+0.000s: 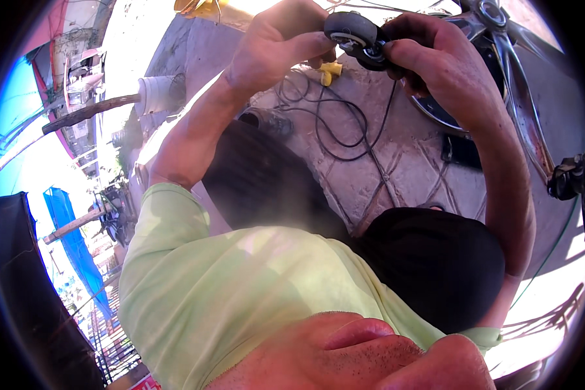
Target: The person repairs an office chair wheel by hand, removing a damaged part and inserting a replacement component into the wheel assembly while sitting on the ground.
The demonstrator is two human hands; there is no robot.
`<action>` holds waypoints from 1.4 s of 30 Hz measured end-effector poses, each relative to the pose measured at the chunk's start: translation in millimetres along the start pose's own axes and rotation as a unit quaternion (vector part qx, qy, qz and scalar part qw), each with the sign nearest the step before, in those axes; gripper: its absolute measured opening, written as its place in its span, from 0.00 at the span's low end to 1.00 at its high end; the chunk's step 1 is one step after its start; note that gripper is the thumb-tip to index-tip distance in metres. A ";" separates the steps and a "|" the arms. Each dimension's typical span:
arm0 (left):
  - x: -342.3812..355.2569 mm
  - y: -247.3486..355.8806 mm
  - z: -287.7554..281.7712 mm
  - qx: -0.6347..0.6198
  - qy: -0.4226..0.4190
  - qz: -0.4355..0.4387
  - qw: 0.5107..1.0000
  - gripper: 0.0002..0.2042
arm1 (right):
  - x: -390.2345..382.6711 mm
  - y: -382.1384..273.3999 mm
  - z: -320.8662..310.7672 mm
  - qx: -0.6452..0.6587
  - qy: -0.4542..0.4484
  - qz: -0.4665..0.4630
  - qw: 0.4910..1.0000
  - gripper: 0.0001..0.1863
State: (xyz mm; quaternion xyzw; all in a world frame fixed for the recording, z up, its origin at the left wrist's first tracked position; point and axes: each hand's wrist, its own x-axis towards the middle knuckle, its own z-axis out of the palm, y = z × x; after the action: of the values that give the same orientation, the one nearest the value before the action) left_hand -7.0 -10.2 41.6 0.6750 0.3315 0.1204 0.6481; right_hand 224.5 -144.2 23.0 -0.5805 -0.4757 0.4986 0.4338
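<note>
A black caster wheel (352, 32) with a metal hub is held up near the top of the view, between both hands. My left hand (276, 45) grips it from the left, thumb pressed along the wheel's lower rim. From the right, my right hand (439, 58) closes its fingers around the wheel's dark mount. Just behind the right hand lies a chrome star-shaped chair base (510, 71), partly hidden by that hand and forearm.
A black cable (335, 127) loops over the patterned stone ground, with a yellow plug (331, 71) under the wheel. Another black caster (565, 179) sits on a base arm at the right. My knees in black trousers (435, 266) fill the middle.
</note>
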 end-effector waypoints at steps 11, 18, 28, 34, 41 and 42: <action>-4.5 -2.4 -6.7 0.054 0.003 0.042 0.998 0.10 | 1.6 0.7 -0.9 -0.020 -0.009 0.008 1.000 0.23; -5.8 -2.6 -8.5 0.032 -0.022 0.009 0.999 0.13 | -0.8 3.4 0.7 0.009 -0.004 -0.002 1.000 0.22; -6.6 8.6 -5.3 0.056 -0.014 -0.016 0.998 0.13 | -1.8 9.0 -2.4 0.024 -0.011 -0.003 1.000 0.21; -5.0 -0.2 -4.0 0.012 0.000 -0.013 1.000 0.12 | -1.0 11.4 -5.5 0.006 -0.013 -0.012 1.000 0.22; -4.3 -4.7 -7.5 0.010 -0.006 -0.012 1.000 0.13 | -5.8 1.5 -2.0 -0.020 0.021 -0.006 1.000 0.21; -3.9 -3.6 -6.5 0.012 -0.005 -0.012 1.000 0.13 | -6.0 1.2 -2.3 -0.019 0.021 -0.005 1.000 0.21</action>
State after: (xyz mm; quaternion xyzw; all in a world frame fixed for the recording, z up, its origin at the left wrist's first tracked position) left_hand -14.9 -7.6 40.0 0.6795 0.3378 0.1049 0.6428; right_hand 226.6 -150.4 23.2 -0.5965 -0.4787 0.4753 0.4349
